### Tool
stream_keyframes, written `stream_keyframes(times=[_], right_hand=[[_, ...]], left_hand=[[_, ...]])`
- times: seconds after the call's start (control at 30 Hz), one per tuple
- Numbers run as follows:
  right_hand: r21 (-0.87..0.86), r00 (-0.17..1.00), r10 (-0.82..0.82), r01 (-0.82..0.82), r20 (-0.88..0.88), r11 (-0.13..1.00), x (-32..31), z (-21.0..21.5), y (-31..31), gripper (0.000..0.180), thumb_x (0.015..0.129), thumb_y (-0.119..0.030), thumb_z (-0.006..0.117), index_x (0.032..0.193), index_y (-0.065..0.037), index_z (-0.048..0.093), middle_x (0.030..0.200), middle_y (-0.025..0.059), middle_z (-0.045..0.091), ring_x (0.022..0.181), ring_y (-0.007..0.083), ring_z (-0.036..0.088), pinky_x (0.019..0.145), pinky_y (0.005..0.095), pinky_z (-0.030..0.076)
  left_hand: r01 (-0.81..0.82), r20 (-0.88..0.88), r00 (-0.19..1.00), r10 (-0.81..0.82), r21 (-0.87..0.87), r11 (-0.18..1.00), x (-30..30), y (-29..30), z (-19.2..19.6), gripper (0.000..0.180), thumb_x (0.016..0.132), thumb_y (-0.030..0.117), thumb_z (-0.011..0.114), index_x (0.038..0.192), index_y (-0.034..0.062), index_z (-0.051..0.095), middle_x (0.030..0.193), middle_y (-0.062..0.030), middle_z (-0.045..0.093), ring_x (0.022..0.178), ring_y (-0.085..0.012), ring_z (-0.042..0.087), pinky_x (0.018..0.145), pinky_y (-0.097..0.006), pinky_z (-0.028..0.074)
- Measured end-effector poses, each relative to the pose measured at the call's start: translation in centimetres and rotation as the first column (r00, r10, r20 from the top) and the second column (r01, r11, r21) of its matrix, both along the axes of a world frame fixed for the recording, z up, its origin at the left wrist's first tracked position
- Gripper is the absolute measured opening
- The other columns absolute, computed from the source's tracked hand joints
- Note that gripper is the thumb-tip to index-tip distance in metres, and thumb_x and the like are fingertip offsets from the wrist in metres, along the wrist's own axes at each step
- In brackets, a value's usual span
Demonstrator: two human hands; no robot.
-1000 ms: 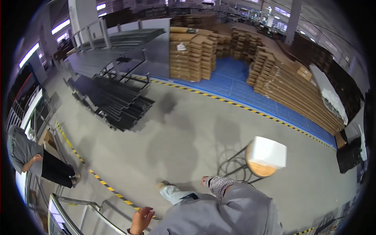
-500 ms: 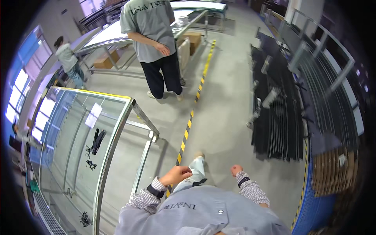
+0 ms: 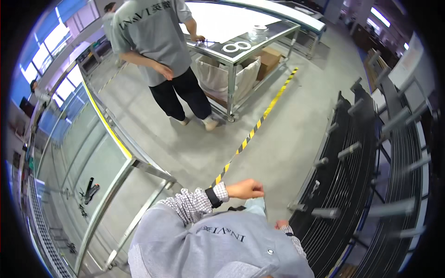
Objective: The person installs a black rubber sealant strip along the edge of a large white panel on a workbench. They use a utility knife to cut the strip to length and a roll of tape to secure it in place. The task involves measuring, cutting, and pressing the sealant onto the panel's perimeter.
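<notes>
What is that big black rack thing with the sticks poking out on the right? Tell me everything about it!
The big black metal rack stands on the grey floor at the right, beside the person's right hand, which is close to its lower end; whether they touch cannot be told. Rows of short grey pegs stick out of it. Long thin black strips lie packed between the pegs, running up and away. It looks dark, smooth and fairly full.
</notes>
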State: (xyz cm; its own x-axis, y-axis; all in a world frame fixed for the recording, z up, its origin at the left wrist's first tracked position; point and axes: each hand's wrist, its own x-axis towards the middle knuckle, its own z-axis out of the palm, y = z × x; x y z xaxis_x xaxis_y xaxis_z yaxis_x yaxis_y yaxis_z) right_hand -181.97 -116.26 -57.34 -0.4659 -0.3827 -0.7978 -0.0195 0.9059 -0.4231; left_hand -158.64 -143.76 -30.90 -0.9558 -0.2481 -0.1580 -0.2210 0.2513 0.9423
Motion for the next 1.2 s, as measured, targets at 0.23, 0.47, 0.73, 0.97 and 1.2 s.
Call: stream_keyframes(times=[0.23, 0.47, 0.73, 0.97, 1.2], right_hand=[[-0.112, 0.997, -0.013, 0.022, 0.073, 0.993, -18.4, -2.0, -21.2, 0.013, 0.082, -0.015, 0.053, 0.085, -0.003, 0.054, 0.057, 0.0115, 0.055, 0.045, 0.0206, 0.055, 0.037, 0.0328, 0.045], [-0.118, 0.996, 0.086, -0.084, 0.01, 0.989, -28.4, 0.3, -40.6, 0.012, 0.083, -0.016, 0.054, 0.082, -0.004, 0.054, 0.056, 0.0101, 0.053, 0.042, 0.0186, 0.052, 0.034, 0.0324, 0.042], [-0.013, 1.0, 0.017, -0.017, -0.003, 1.0, -35.5, 2.6, -52.4, 0.015, 0.079, -0.016, 0.054, 0.074, -0.003, 0.059, 0.061, 0.0126, 0.059, 0.049, 0.02, 0.057, 0.043, 0.0362, 0.048], [0.12, 0.875, 0.47, -0.457, -0.115, 0.881, -45.1, 4.1, -62.5, 0.012, 0.073, -0.015, 0.058, 0.07, -0.005, 0.062, 0.063, 0.0121, 0.062, 0.052, 0.0218, 0.059, 0.049, 0.0368, 0.05], [0.213, 0.195, 0.903, -0.933, -0.382, 0.291, -55.1, -3.2, -78.2, 0.009, 0.065, -0.018, 0.063, 0.064, -0.009, 0.066, 0.07, 0.0095, 0.066, 0.056, 0.0213, 0.062, 0.057, 0.035, 0.051]], left_hand=[[-0.627, 0.226, 0.77, 0.597, 0.44, 0.642, -8.9, -15.1, -1.1, 0.021, 0.089, 0.024, 0.054, 0.094, 0.0041, 0.059, 0.079, -0.0016, 0.062, 0.073, -0.0082, 0.056, 0.07, -0.024, 0.046], [-0.853, 0.268, 0.452, 0.851, 0.408, 0.325, -11.7, -33.2, -1.6, 0.021, 0.088, 0.022, 0.055, 0.095, 0.002, 0.059, 0.077, -0.0043, 0.062, 0.069, -0.0092, 0.057, 0.066, -0.022, 0.047], [-0.896, 0.114, 0.324, 0.939, 0.355, 0.266, -18.4, -56.6, -2.8, 0.023, 0.087, 0.021, 0.056, 0.094, 0.0, 0.059, 0.073, -0.004, 0.061, 0.062, -0.008, 0.053, 0.058, -0.02, 0.043], [-0.84, 0.095, 0.393, 0.915, 0.442, 0.315, -25.8, -68.5, -2.6, 0.019, 0.088, 0.018, 0.055, 0.094, 0.0001, 0.06, 0.073, -0.0034, 0.061, 0.064, -0.0071, 0.055, 0.058, -0.02, 0.043], [-0.941, -0.057, 0.151, 0.987, 0.298, 0.161, -31.3, -78.0, -1.9, 0.021, 0.086, 0.017, 0.055, 0.091, -0.0017, 0.06, 0.073, -0.0037, 0.061, 0.066, -0.008, 0.056, 0.061, -0.021, 0.044]])
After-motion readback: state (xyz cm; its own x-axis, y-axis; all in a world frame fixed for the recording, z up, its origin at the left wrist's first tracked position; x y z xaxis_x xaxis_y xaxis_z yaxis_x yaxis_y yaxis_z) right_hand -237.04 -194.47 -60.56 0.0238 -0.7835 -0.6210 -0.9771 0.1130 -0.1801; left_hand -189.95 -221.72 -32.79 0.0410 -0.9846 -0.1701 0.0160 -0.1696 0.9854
